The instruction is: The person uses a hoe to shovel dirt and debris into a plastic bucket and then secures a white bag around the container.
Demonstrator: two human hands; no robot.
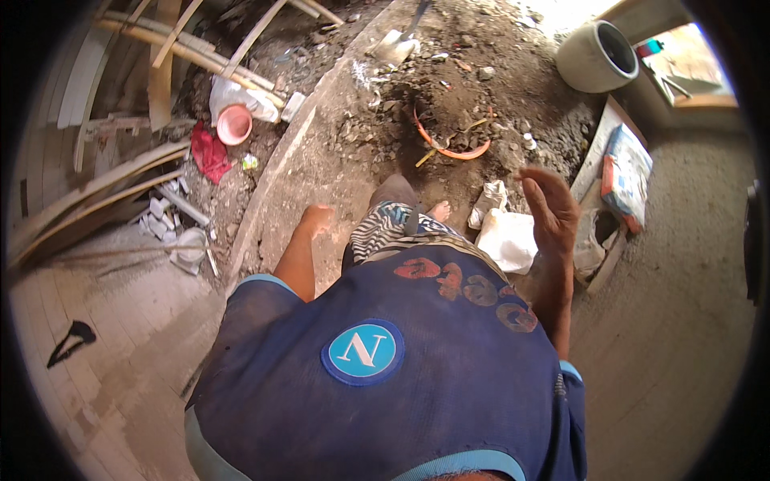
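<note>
Rubble-strewn soil (457, 88) is spread across the room, flanked at left by wooden planks (163, 80). A white sack (505, 240) is seen near the right hand (552, 212), its grip released; the grip of the left hand (318, 218) cannot be told. Most of an orange hoop (473, 153) is hidden.

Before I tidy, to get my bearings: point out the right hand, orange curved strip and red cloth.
Right hand (553, 212): head view, middle of the hand.
Orange curved strip (462, 155): head view, its lower curve.
Red cloth (210, 155): head view, its middle.
</note>
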